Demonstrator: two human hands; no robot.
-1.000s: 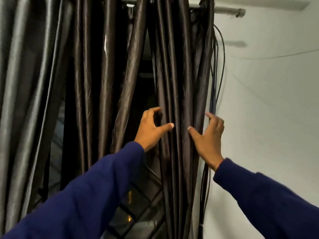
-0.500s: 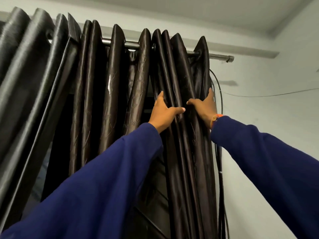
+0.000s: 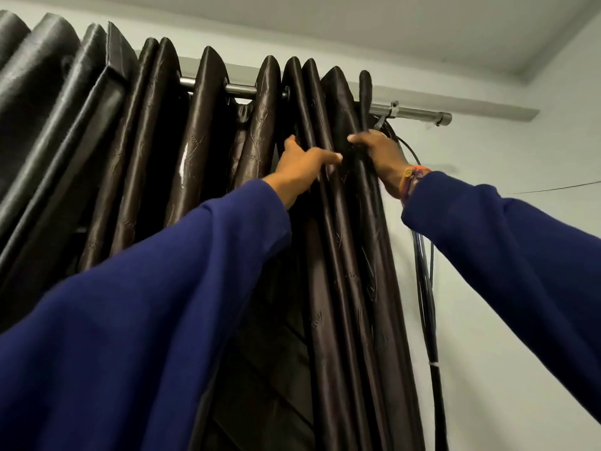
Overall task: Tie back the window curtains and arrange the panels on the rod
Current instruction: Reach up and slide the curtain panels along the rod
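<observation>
Across the upper part of the frame, a metal rod [image 3: 413, 111] runs from left to right, its bare end reaching toward the upper right against a pale wall [image 3: 520, 288]. From it hangs a dark brown curtain panel [image 3: 208, 131] in deep glossy folds, bunched closest together at centre right. Further to the upper left hangs a greyer, duller panel [image 3: 48, 102].

The left hand [image 3: 304, 167] reaches up from a blue sleeve [image 3: 146, 304] in the centre of the frame. Its fingers go in between two folds and its thumb lies stretched out across the front of the cloth, so its grip pinches a fold of the brown panel. The right hand [image 3: 379, 154], just to its right and a little higher, has its fingers curled round the outermost folds just below the rod; a coloured wristband [image 3: 411, 180] shows at its cuff.

Right of the curtain, a bundle of dark cables [image 3: 426, 271] hangs down the wall from a tie on the rod.
</observation>
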